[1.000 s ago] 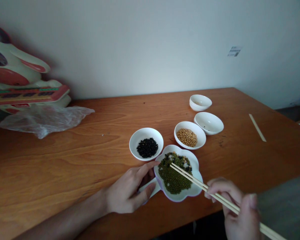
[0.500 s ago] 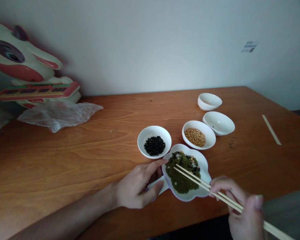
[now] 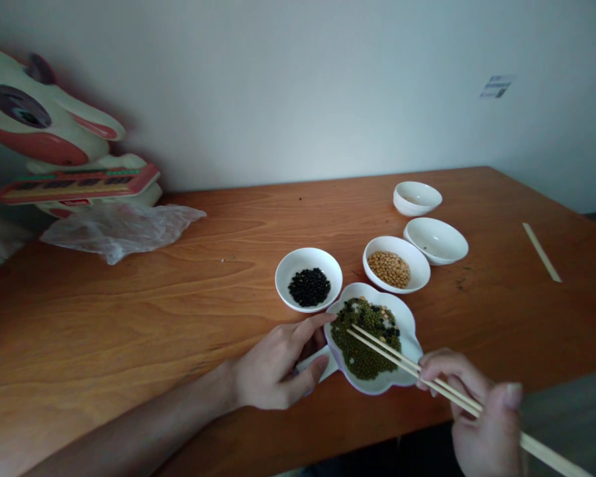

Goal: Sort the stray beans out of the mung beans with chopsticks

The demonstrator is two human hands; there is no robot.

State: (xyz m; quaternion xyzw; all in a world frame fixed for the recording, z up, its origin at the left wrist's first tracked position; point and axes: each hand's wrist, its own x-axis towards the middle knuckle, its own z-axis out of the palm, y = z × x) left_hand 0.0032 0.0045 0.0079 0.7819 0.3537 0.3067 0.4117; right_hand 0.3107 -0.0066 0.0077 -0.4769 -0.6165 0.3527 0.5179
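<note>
Wooden table (image 3: 129,318) fills the lower frame; cartoon toy (image 3: 54,152) and plastic bag (image 3: 122,228) sit upper left. Your left hand (image 3: 273,368), bottom centre, grasps the left rim of the flower-shaped dish (image 3: 377,386) of green beans between forefinger and thumb. Your right hand (image 3: 477,417), lower right, pinches the chopsticks (image 3: 392,354), tips over the beans. Just above the dish: black-bean bowl (image 3: 308,257), yellow-bean bowl (image 3: 417,262)

Nothing legible: the wall sticker (image 3: 495,87) and the toy's red strip (image 3: 77,184) are too blurred
</note>
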